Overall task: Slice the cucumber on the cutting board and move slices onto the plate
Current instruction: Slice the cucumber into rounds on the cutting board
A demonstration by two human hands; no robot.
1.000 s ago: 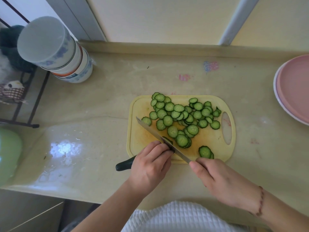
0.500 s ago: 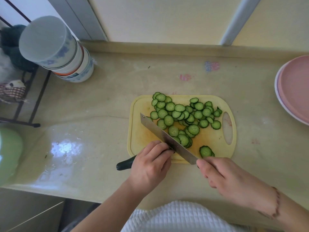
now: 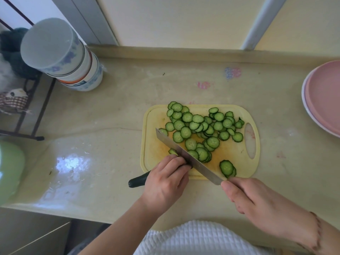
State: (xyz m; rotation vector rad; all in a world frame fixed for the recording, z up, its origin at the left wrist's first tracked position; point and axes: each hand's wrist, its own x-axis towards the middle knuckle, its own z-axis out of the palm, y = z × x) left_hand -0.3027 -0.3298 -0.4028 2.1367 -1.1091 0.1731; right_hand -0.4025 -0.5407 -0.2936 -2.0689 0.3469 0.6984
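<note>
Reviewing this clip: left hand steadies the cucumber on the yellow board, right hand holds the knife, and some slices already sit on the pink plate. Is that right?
Not quite. The head view shows the pink plate with no slices on it; all the slices lie on the yellow board. The rest holds: the left hand steadies the cucumber, and the right hand holds the knife.
</note>
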